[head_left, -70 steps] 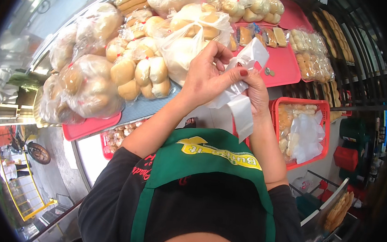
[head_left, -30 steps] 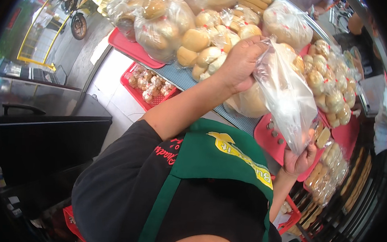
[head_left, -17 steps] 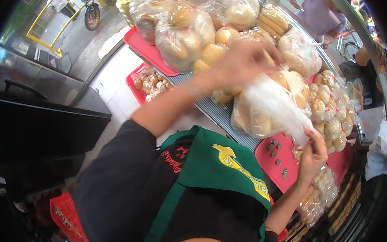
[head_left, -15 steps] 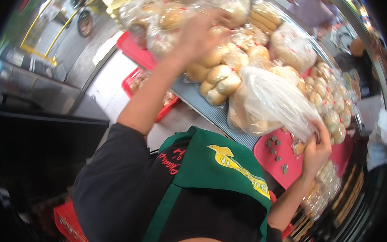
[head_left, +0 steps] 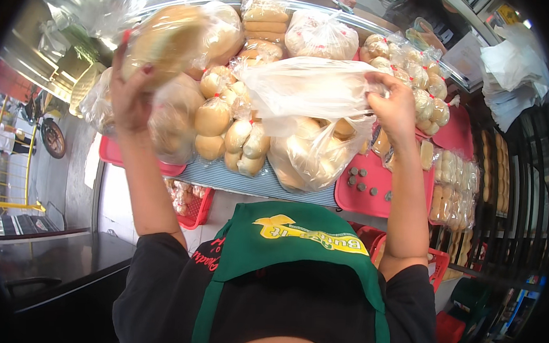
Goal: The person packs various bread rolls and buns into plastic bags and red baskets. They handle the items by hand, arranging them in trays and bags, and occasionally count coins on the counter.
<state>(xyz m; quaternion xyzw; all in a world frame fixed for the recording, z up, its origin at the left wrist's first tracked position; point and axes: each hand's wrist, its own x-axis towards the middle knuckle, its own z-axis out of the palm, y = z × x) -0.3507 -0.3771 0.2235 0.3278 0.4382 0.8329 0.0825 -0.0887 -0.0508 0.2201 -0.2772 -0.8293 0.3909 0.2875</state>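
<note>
My left hand [head_left: 132, 97], smeared by motion, is raised at the left and closed on a clear bag of bread [head_left: 164, 42] with a red tie. My right hand [head_left: 393, 103] pinches the edge of a translucent white plastic bag [head_left: 311, 82]. That bag stands on the blue ribbed counter with several rolls [head_left: 304, 151] inside, and its upper part is stretched to the right. Close to its left side sit bagged round buns [head_left: 213, 117] and a pack of split-top rolls [head_left: 246, 146].
Bagged long rolls [head_left: 265, 20] and a knotted bag of bread [head_left: 320, 36] line the back. Coins [head_left: 362, 180] lie on a pink tray [head_left: 389, 200] at the right. White plastic bags [head_left: 513, 70] hang at the far right. A red basket [head_left: 195, 211] is below the counter's edge.
My left hand has gone from the bread pile to the left and lifted a bag of bread. The view has turned. My right hand keeps its hold on the plastic bag.
</note>
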